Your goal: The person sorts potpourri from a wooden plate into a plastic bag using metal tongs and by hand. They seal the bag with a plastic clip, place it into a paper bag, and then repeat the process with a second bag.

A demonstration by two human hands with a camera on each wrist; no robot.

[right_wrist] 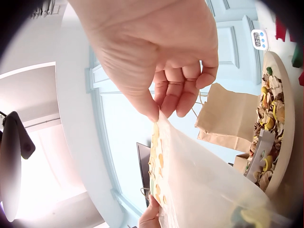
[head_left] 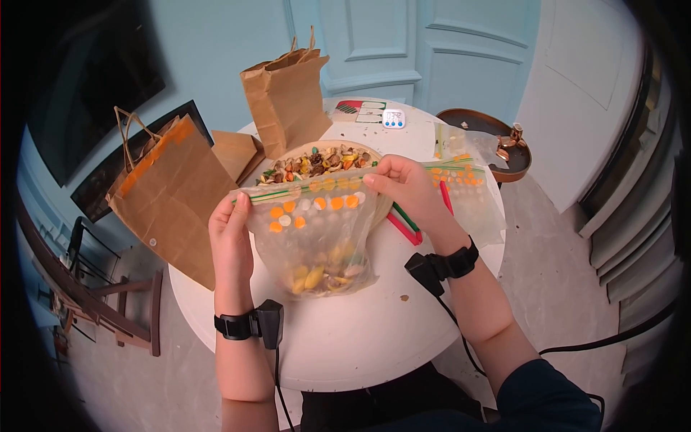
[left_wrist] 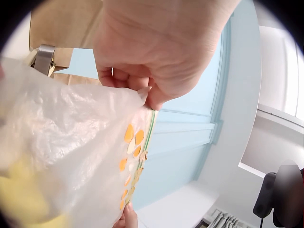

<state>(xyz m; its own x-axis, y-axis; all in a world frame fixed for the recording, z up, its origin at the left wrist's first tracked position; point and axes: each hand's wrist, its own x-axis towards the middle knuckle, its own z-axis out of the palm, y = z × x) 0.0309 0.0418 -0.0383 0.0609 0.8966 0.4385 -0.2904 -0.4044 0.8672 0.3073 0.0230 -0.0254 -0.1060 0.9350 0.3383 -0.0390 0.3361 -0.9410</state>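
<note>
A translucent zip bag [head_left: 317,241] with orange and white dots hangs upright over the table, yellow and brown pieces at its bottom. My left hand [head_left: 232,234] pinches its left top corner; in the left wrist view that hand [left_wrist: 156,47] has thumb and fingers on the corner by the green zip line. The right top corner is pinched by my right hand [head_left: 410,191], seen close in the right wrist view [right_wrist: 156,57]. Behind the bag stands a round tray [head_left: 371,153] of mixed dried pieces, partly hidden by it.
Paper bags stand at the left [head_left: 169,201] and back [head_left: 284,101]. A white timer [head_left: 394,119] and a printed card [head_left: 353,110] lie at the back. On the right are another dotted bag [head_left: 468,198], pink and green clips [head_left: 407,227] and a brown side tray [head_left: 515,169].
</note>
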